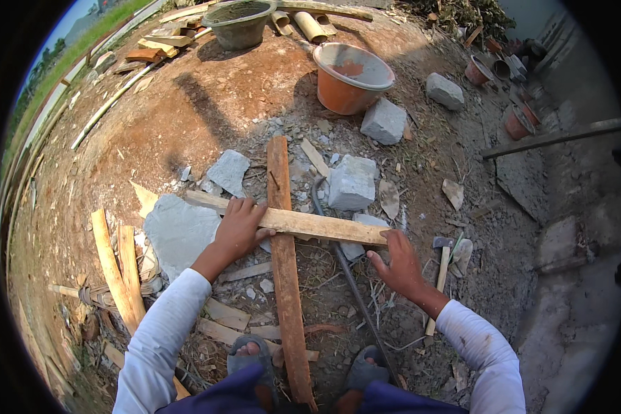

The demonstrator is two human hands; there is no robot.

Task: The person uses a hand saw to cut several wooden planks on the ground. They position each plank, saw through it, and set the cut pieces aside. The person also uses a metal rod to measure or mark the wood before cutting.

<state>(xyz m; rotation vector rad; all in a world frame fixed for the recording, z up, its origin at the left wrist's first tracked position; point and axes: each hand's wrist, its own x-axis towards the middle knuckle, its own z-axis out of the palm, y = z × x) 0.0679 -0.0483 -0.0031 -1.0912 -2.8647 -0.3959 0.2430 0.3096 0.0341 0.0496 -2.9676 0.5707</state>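
Two hands hold a pale wooden strip (324, 225) crosswise over a reddish-brown plank (287, 290).
The left hand (238, 226) has its fingers curled over the strip just left of the plank, pinching it; the right hand (401, 265) touches the strip's right end, its thumb set apart from the fingers, and whether it grips cannot be told. The plank lies lengthwise on the ground, its near end between two sandalled feet; a dark hooked metal bar (350, 277) passes under the strip, a flat grey stone (179, 233) lies near its left end, and a hammer (441, 283) lies beside the right forearm.
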